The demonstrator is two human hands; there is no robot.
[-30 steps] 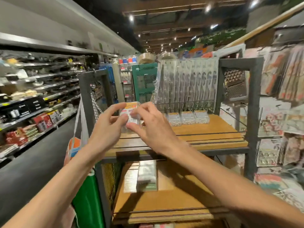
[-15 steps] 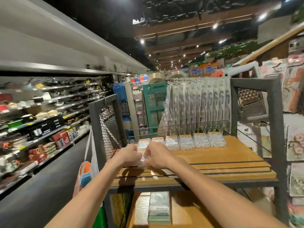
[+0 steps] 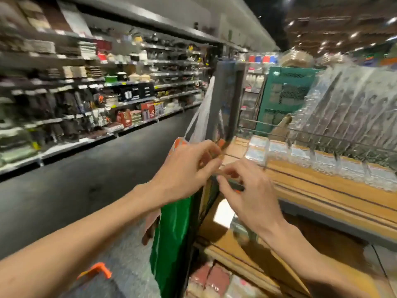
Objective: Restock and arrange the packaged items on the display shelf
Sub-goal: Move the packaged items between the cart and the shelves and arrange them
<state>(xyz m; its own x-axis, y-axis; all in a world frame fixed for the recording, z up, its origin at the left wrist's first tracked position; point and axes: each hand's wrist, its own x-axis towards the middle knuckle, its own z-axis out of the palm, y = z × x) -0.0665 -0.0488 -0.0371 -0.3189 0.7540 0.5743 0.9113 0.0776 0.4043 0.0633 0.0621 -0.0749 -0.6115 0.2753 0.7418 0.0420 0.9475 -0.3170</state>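
Small clear packets (image 3: 300, 153) lie in a row along the wooden top shelf (image 3: 326, 190), with one more packet (image 3: 255, 154) in front of the row at its left end. Tall clear packs (image 3: 354, 108) stand behind a wire rail. My left hand (image 3: 189, 168) hovers at the shelf's front left corner with loosely curled fingers. My right hand (image 3: 251, 196) is just below and to the right of it, over the shelf's front edge. Nothing shows in either hand, though the view is blurred.
A green and orange bag (image 3: 171, 233) hangs on the rack's left side. Lower shelves hold a white pack (image 3: 223, 211) and pink packs (image 3: 210, 278). Stocked store shelves (image 3: 86, 93) line the dark aisle on the left. A green stand (image 3: 285, 93) rises behind the rack.
Both hands have let go of the small packet and drawn back from the row to the shelf's front left corner. The view has swung left and down.
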